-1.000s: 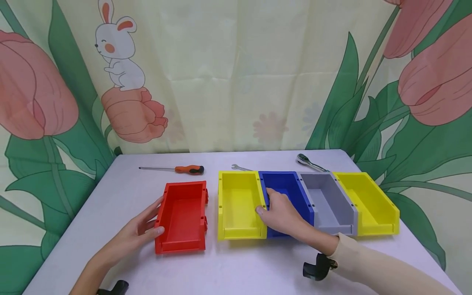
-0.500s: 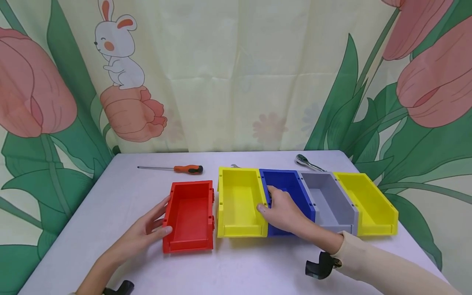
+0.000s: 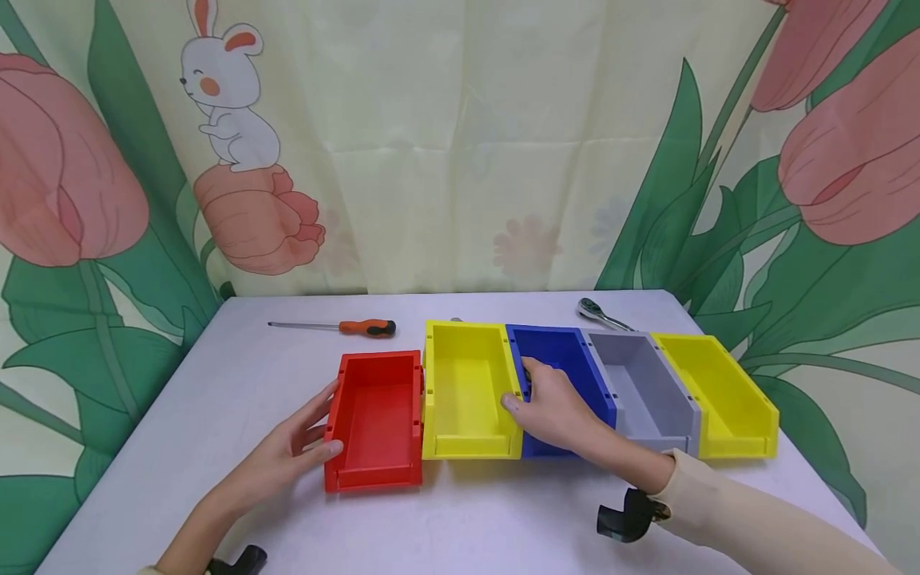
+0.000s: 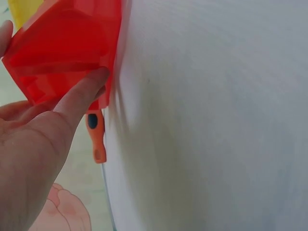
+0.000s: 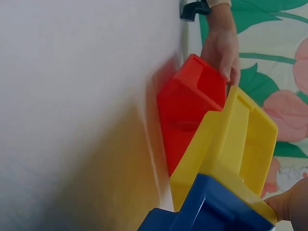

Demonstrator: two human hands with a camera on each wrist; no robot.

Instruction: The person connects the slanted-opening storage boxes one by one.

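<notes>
A red plastic storage bin (image 3: 377,427) stands at the left, its right side against or very near a yellow bin (image 3: 469,383). My left hand (image 3: 283,453) holds the red bin by its left wall, thumb over the rim; in the left wrist view the fingers (image 4: 79,94) lie along its outer side. The yellow bin adjoins a blue bin (image 3: 564,355). With my right hand (image 3: 552,409) I pinch the wall between them, thumb on the yellow side and fingers inside the blue bin. Those fingertips are partly hidden. Shadow shows beneath the yellow bin, which looks slightly raised.
A grey bin (image 3: 640,387) and another yellow bin (image 3: 719,399) continue the row to the right. Behind lie an orange-handled screwdriver (image 3: 365,327) and a ratchet wrench (image 3: 600,314). A small metal tip (image 3: 456,320) shows behind the yellow bin. A patterned curtain (image 3: 417,160) hangs behind the table.
My left hand has moved the red bin to the right, closing the gap to the yellow bin. The left yellow bin has shifted slightly up in the view and now hides most of the small wrench.
</notes>
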